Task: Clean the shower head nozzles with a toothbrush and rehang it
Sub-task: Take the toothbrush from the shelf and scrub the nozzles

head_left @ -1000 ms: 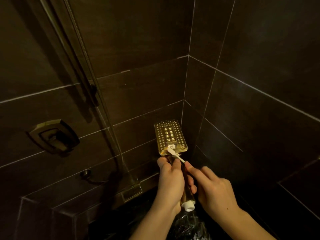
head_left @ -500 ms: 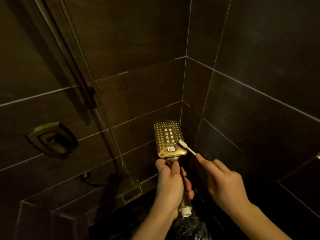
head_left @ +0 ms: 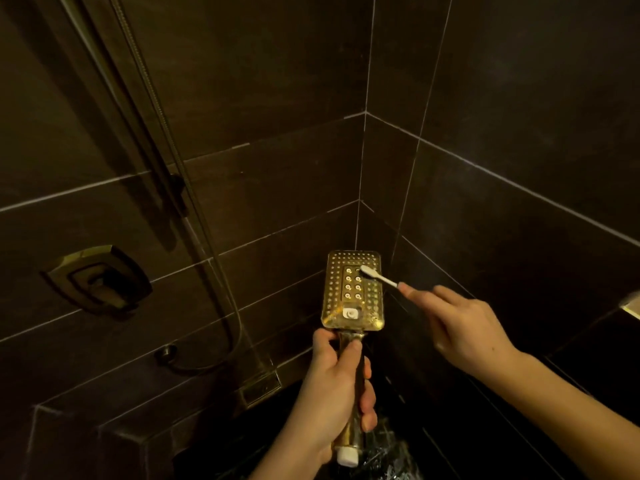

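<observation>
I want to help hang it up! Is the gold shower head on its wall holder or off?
Off. The left hand grips the rectangular gold shower head by its handle, away from the wall.

Single head-worn view, looking forward and down, close on tiled corner (head_left: 363, 168)

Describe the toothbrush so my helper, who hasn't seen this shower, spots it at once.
Start at the tiled corner, where the left hand holds up a gold shower head. Across its upper right nozzles lies a thin white toothbrush, pinched by the right hand. It is the only slim white stick there.
</observation>
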`<state>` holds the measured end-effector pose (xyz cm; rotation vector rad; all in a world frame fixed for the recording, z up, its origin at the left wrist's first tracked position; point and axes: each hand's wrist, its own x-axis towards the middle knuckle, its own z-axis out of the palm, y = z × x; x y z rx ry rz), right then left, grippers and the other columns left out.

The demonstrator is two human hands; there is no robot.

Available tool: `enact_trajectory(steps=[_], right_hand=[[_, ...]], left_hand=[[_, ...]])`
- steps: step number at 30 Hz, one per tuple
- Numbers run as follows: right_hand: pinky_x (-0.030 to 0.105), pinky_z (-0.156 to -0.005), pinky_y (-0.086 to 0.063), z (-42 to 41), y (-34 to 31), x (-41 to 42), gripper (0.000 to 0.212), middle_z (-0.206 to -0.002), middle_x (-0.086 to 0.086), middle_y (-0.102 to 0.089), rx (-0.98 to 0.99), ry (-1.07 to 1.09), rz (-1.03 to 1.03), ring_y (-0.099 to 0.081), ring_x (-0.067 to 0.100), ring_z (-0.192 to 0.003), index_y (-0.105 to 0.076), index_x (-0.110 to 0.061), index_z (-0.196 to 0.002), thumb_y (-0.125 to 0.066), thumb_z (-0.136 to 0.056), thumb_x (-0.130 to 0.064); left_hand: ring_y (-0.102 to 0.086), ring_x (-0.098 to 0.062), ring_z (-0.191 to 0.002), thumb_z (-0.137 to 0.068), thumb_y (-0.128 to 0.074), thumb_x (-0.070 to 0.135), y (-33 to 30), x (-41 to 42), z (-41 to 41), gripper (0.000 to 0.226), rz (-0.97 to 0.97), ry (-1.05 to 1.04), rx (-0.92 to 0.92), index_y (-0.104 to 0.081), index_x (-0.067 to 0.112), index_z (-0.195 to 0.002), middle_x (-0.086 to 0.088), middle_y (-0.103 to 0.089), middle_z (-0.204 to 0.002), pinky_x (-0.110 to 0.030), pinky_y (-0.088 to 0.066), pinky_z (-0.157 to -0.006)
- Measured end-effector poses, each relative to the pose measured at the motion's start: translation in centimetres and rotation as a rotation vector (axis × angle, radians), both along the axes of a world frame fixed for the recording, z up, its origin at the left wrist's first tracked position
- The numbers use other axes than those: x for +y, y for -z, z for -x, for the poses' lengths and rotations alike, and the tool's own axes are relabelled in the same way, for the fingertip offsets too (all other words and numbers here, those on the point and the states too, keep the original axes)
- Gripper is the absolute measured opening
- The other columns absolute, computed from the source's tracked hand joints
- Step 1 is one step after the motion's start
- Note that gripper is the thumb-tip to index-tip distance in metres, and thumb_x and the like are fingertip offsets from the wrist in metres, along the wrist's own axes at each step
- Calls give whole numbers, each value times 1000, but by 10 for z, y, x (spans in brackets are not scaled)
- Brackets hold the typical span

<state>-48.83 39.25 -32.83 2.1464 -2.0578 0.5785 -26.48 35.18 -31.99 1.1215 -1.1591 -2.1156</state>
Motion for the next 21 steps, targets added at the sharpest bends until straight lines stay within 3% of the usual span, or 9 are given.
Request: enact_trajectory(steps=[6, 9, 13, 17, 21], right_hand=[[21, -33, -33, -11, 3, 26, 54, -80, -7, -53, 104, -199, -128, -27, 4, -43, -47, -32, -141, -46, -88, -24], [22, -30, -38, 9, -2, 13, 62, -83, 0, -61, 137, -148, -96, -37, 6, -37, -48, -33, -139, -62, -81, -16], [30, -31, -40, 30, -12, -6, 44, -78, -1, -56, 124, -40, -62, -42, 12, -39, -41, -34, -140, -35, -96, -30], [21, -33, -37, 12, 0, 24, 54, -82, -6, -53, 91, -240, -151, -40, 7, -40, -46, -32, -142, -46, -88, -23], [28, -32, -40, 17, -1, 16, 59, -81, -5, -54, 108, -264, -127, -42, 10, -39, -45, -31, -143, -48, -86, -19]], left_hand=[[-46, -16, -43, -105, -46, 24, 10, -7, -9, 11, -29, -21, -62, -41, 29, -114, -11, -53, -83, -27, -39, -38], [-46, -16, -43, -104, -48, 26, 12, -3, -14, 11, -50, 47, -53, -42, 29, -113, -12, -54, -84, -27, -39, -38], [-45, -17, -42, -103, -51, 28, 12, 2, -16, 14, -34, 104, -30, -43, 25, -114, -11, -54, -82, -26, -39, -37], [-46, -16, -43, -104, -49, 26, 14, -4, -16, 13, -62, 64, -40, -44, 29, -115, -12, -55, -84, -26, -38, -37], [-45, -15, -43, -104, -48, 25, 13, -2, -19, 12, -53, 91, -32, -43, 27, -116, -12, -54, -85, -26, -38, -38]])
